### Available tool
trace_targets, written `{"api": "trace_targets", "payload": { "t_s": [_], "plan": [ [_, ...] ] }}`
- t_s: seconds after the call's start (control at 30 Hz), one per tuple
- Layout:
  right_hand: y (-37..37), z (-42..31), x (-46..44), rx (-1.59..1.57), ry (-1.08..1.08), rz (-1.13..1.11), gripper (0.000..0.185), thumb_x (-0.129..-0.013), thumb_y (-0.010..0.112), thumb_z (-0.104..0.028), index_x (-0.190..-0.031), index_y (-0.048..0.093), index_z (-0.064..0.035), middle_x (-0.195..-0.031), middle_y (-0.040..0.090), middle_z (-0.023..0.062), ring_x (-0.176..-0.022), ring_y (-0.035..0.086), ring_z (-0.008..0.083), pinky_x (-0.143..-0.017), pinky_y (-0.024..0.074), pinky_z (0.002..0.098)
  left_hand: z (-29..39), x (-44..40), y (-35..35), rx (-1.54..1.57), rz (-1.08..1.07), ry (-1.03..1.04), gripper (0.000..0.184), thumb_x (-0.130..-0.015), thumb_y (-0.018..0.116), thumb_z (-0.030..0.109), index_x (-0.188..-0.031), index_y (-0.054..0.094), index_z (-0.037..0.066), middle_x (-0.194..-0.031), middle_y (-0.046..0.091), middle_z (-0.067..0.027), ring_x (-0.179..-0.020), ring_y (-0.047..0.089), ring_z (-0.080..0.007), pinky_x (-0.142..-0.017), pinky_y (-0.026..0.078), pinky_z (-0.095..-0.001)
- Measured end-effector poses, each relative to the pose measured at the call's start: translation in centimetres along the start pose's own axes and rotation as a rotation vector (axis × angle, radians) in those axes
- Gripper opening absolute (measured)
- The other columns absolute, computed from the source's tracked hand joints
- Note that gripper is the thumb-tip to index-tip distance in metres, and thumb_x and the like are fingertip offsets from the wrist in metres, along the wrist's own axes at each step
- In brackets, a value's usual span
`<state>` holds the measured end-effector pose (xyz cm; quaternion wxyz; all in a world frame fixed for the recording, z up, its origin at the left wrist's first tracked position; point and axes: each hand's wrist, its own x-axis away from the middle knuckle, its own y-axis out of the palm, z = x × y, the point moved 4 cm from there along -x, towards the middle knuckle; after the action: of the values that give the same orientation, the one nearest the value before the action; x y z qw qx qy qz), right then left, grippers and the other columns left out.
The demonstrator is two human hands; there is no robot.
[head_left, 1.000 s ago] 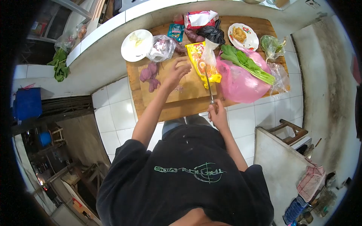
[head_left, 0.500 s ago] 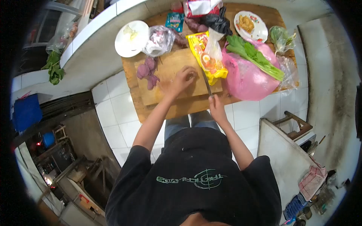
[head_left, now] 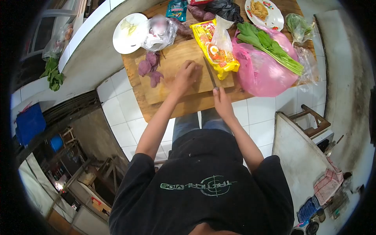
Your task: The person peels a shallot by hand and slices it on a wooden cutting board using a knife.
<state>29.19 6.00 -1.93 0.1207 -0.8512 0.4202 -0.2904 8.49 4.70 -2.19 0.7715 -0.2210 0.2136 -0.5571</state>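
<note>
My right hand (head_left: 222,100) grips a knife (head_left: 210,74) by its handle at the near edge of the wooden cutting board (head_left: 172,88). The blade points away from me, beside a yellow noodle packet (head_left: 214,49) that overlaps the board's far right corner. Over the middle of the board, my left hand (head_left: 185,76) is closed with bent fingers; whatever is under the fingertips is hidden. To its left, several purple pieces (head_left: 150,67), like cut sweet potato, lie on the board.
Left behind the board are a white plate (head_left: 126,39) and a clear plastic bag (head_left: 159,33). A pink bag (head_left: 266,74) with leafy greens (head_left: 270,49) on top stands to the right. Behind are a flowered plate (head_left: 274,16) with food and a black bag (head_left: 225,11).
My left hand has shifted slightly left and away from the knife, its fingers still bent. The right hand keeps hold of the knife. The whole view has tilted a little.
</note>
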Motion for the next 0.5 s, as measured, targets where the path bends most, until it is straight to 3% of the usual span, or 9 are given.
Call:
{"api": "trace_targets", "payload": {
  "t_s": [0.17, 0.5],
  "plan": [
    [0.9, 0.9, -0.3, 0.04, 0.007, -0.092, 0.039, -0.103, 0.046, -0.037, -0.116, 0.05, -0.0006, -0.078, 0.062, 0.0321, -0.08, 0.059, 0.0531, -0.071, 0.0418, 0.0597, 0.7, 0.1, -0.8, -0.04, -0.007, 0.044, 0.021, -0.088, 0.067, 0.001, -0.108, 0.062, 0.002, -0.108, 0.06, -0.012, -0.097, 0.063, -0.0286, -0.082, 0.053, -0.0365],
    [0.8, -0.9, 0.0, 0.137, -0.073, -0.02, 0.028, -0.103, 0.048, -0.028, -0.105, 0.048, -0.0004, -0.068, 0.061, 0.0292, -0.069, 0.06, 0.0518, -0.06, 0.0441, 0.0601, 0.2, 0.3, 0.3, -0.149, 0.091, 0.03, 0.016, -0.084, 0.068, 0.0, -0.1, 0.066, 0.002, -0.104, 0.065, -0.012, -0.094, 0.065, -0.0316, -0.08, 0.054, -0.0388]
  ]
}}
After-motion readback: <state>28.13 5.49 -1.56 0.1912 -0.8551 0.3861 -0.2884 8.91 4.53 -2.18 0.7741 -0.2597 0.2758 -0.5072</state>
